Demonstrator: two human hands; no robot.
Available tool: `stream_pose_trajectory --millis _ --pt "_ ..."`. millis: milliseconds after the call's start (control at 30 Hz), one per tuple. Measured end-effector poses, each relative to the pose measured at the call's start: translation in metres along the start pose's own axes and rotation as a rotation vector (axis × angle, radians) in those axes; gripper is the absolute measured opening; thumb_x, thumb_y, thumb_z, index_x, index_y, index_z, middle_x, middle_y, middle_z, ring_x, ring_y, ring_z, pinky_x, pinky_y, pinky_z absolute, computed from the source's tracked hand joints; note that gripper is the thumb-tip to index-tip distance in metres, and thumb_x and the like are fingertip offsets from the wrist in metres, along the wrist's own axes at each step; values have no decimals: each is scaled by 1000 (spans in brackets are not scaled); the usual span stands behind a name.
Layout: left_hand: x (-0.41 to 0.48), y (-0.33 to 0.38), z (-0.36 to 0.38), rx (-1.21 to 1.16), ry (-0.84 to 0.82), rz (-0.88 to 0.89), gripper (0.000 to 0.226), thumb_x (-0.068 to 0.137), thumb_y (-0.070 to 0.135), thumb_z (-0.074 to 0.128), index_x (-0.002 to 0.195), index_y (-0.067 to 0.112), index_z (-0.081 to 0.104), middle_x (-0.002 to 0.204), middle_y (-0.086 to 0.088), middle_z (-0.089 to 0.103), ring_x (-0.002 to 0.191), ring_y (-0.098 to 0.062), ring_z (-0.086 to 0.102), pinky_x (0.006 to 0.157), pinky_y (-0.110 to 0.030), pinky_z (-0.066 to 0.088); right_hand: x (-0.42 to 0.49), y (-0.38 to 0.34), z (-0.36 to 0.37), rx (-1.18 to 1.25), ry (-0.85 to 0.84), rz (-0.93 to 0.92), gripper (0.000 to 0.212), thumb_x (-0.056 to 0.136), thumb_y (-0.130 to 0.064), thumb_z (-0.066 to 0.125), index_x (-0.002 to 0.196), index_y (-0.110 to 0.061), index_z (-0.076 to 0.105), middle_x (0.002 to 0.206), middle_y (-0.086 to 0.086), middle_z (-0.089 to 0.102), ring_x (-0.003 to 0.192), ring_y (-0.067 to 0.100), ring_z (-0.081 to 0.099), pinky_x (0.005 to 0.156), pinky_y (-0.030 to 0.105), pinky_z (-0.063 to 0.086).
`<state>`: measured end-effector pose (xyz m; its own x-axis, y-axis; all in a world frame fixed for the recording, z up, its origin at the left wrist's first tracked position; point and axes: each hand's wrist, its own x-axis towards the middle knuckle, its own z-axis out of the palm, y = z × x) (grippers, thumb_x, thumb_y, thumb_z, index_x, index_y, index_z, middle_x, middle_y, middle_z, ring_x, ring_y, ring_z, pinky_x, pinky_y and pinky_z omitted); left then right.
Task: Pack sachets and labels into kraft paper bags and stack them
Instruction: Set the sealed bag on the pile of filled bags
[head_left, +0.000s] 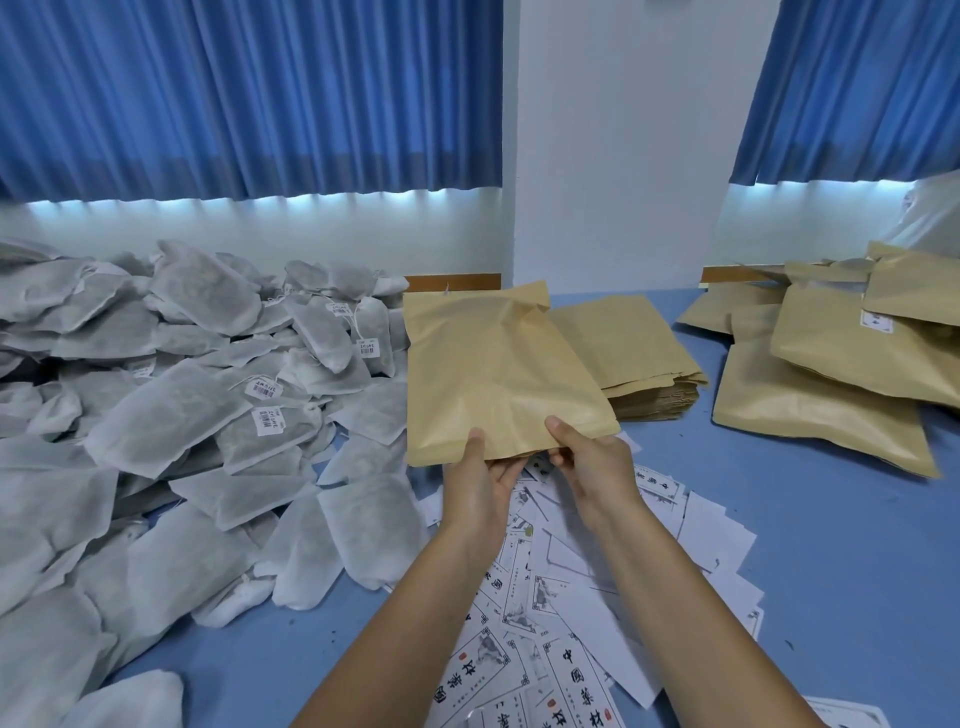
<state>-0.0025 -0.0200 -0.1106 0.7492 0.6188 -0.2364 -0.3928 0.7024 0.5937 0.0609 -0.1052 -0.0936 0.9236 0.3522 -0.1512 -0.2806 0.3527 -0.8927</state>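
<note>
I hold a kraft paper bag (493, 374) up over the middle of the blue table, its near edge toward me. My left hand (480, 483) grips that edge from below with the thumb on top. My right hand (587, 462) pinches the same edge a little to the right. The bag bulges slightly; what is inside is hidden. Grey-white sachets (171, 395) with small barcode tags lie heaped on the left. White printed labels (561, 597) are scattered under my forearms.
A flat stack of empty kraft bags (639, 358) sits just behind the held bag. Filled kraft bags (841, 374) are piled at the right. Blue curtains and a white wall pillar stand behind the blue table (831, 530).
</note>
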Motion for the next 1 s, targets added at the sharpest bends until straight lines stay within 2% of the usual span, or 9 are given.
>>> stream_pose_trajectory --millis 100,233,433,500,567,633,800,900,1000 --pt "-2 -1 0 21 -9 -6 34 102 18 43 134 8 42 121 -16 63 100 -24 67 77 -32 55 1 -1 -1 19 15 0 8 85 0 66 84 -7 63 71 5 59 49 12 43 55 22 44" --pt "-3 -1 1 28 -21 -11 34 102 20 42 134 7 44 120 -17 63 100 -24 67 79 -31 54 -2 -1 2 10 -54 23 6 85 -3 68 89 -6 65 78 3 66 62 13 56 57 20 48" --pt "-5 -3 2 77 -44 -53 21 102 21 41 113 9 55 107 -14 68 91 -19 69 82 -30 52 -3 1 2 -12 -58 11 4 86 2 64 87 -1 61 70 7 56 54 15 42 61 26 42" --pt "-5 -4 2 92 -45 -47 22 102 21 42 115 9 55 110 -15 67 95 -20 68 83 -29 52 -2 0 2 -1 -56 30 4 86 0 65 88 -1 61 70 6 57 56 15 47 60 24 44" --pt "-5 -5 2 105 -46 -45 26 102 21 42 121 8 54 115 -16 66 101 -22 67 90 -32 51 -3 0 3 5 -81 54 4 86 -2 66 90 -2 63 76 6 63 62 15 54 57 21 47" --pt "-5 -7 2 105 -38 -47 25 101 21 45 120 9 55 108 -13 69 98 -21 68 94 -35 49 -5 1 5 6 -127 60 9 86 -3 66 95 -2 65 81 5 66 66 13 58 55 18 48" --pt "-6 -8 4 139 -45 -74 16 100 19 47 102 13 61 87 -6 74 84 -19 69 93 -38 50 -5 3 5 3 -103 31 12 88 1 63 99 0 62 69 1 60 45 6 50 65 27 44" --pt "-8 -5 5 161 -26 -42 13 98 15 51 107 12 60 94 -7 72 86 -18 69 81 -30 54 -5 1 4 -2 -81 4 6 88 2 63 93 0 61 63 2 55 50 12 43 59 27 41" --pt "-9 1 2 146 120 49 24 92 9 59 116 8 57 111 -12 67 96 -25 68 70 -24 57 -3 0 2 -19 -49 -8 8 88 1 63 95 1 60 67 4 55 51 14 41 51 22 41"
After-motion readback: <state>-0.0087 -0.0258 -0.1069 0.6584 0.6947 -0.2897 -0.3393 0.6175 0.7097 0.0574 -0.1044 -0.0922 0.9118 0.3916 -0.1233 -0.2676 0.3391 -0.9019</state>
